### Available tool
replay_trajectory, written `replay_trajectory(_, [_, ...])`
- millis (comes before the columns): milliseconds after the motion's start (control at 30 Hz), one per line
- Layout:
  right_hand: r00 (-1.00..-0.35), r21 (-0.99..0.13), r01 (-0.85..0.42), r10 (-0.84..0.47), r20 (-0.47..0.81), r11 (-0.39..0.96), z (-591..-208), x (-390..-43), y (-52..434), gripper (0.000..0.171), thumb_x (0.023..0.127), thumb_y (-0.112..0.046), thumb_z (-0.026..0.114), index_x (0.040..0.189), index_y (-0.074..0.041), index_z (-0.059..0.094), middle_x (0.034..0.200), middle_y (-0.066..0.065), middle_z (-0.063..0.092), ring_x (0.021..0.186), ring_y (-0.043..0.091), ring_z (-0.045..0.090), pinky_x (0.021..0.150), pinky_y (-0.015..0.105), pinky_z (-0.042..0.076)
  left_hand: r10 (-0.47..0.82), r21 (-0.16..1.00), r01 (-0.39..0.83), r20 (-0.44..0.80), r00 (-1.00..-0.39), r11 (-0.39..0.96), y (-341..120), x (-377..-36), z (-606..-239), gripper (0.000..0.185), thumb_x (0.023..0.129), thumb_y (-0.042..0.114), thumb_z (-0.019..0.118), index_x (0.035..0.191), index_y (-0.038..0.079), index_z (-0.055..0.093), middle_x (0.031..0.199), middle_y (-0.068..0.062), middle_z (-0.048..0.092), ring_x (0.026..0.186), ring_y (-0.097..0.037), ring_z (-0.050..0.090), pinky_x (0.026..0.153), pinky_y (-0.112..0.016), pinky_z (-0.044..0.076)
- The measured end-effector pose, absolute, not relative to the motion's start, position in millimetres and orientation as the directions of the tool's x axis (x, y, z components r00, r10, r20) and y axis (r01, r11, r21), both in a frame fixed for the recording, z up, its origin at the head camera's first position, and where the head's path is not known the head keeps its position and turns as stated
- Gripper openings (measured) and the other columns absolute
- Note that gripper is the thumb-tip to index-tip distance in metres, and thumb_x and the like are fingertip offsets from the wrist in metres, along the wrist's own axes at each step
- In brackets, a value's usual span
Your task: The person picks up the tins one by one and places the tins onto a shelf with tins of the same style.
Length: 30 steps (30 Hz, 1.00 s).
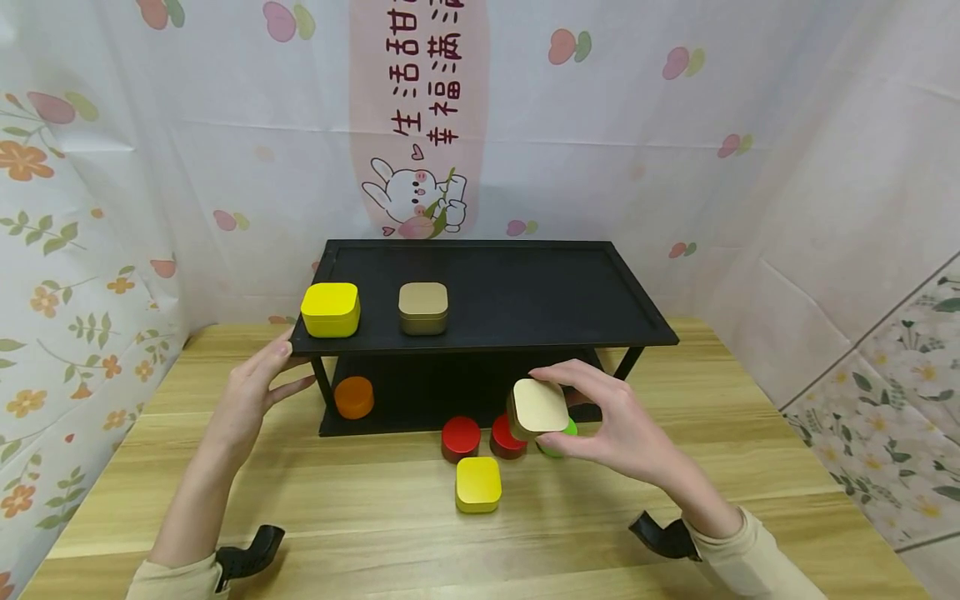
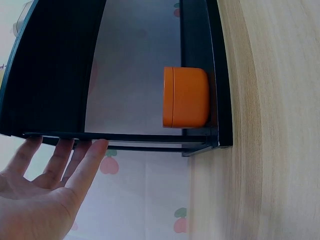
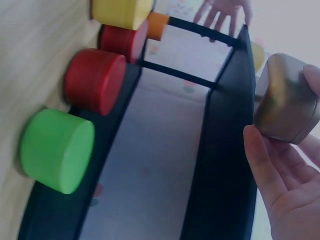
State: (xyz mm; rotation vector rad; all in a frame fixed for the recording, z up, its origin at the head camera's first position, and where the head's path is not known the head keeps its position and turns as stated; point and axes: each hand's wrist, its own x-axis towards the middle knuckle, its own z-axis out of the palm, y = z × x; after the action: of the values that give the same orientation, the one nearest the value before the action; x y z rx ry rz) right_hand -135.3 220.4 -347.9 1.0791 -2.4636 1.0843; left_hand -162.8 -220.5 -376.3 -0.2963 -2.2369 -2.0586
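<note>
- Gold is what catches the eye first: the right hand [image 1: 622, 429] has its thumb and fingers curled round a gold square tin [image 1: 537, 408], holding it tilted in the air in front of the black shelf [image 1: 525, 292], below the shelf's top tray and above the tins on the table.
- From the right wrist view the gold square tin [image 3: 287, 97] sits against the fingertips [image 3: 260, 150], just beside the edge of the top board and not touching it.
- On the top tray already stand a yellow square tin [image 1: 331, 309] and a second gold tin [image 1: 423, 307], side by side near the left front.
- Left hand [image 1: 251, 392] rests with straight, relaxed fingers against the shelf's left front corner; it grips nothing, and looks to be steadying the frame.
- An orange round tin [image 1: 354, 397] sits on the lower level at the left.
- Still on the wooden table [image 1: 225, 492] in front: two red round tins [image 1: 461, 438], a green round tin [image 1: 558, 440] partly hidden behind the held one, and another yellow square tin [image 1: 478, 484].
- My reading: this is the carry step, tin lifted but not yet set down.
- Next it seems to call for raising the tin clear of the tray's raised lip, levelling it, and lowering it flat onto open board beside the other gold one.
</note>
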Motion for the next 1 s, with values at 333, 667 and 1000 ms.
replay_trajectory(333, [-0.668, -0.529, -0.742, -0.523, 0.53, 0.411, -327.3, -141.6, 213.5, 0.069, 0.074, -0.006, 0.092, 0.137, -0.014, 0.064, 0.128, 0.0, 0.067, 0.106, 0.007, 0.063, 0.086, 0.019, 0.062, 0.086, 0.976, 0.209, 0.203, -0.975, 0.066, -220.6, -162.4, -376.5, 0.053, 0.111, 0.038, 0.044, 0.156, 0.01, 0.045, 0.144, 0.016, 0.053, 0.116, -0.005, 0.061, 0.091, -0.019, 0.061])
replay_trajectory(667, [-0.685, -0.535, -0.728, -0.488, 0.542, 0.428, -305.4, -149.5, 206.0, 0.067, 0.074, -0.007, 0.092, 0.135, -0.016, 0.066, 0.128, 0.0, 0.067, 0.109, 0.008, 0.062, 0.086, 0.02, 0.062, 0.087, 0.977, 0.199, 0.192, -0.977, 0.079, -221.3, -162.6, -376.4, 0.053, 0.111, 0.039, 0.044, 0.156, 0.011, 0.045, 0.144, 0.016, 0.053, 0.118, -0.005, 0.061, 0.091, -0.019, 0.061])
replay_trajectory(1000, [-0.702, -0.548, -0.712, -0.468, 0.537, 0.439, -292.3, -160.9, 202.3, 0.065, 0.077, -0.01, 0.091, 0.136, -0.019, 0.066, 0.129, -0.003, 0.067, 0.11, 0.008, 0.062, 0.086, 0.019, 0.062, 0.09, 0.977, 0.2, 0.194, -0.977, 0.075, -221.2, -162.9, -376.4, 0.053, 0.111, 0.039, 0.044, 0.156, 0.012, 0.045, 0.144, 0.017, 0.053, 0.118, -0.002, 0.061, 0.091, -0.019, 0.061])
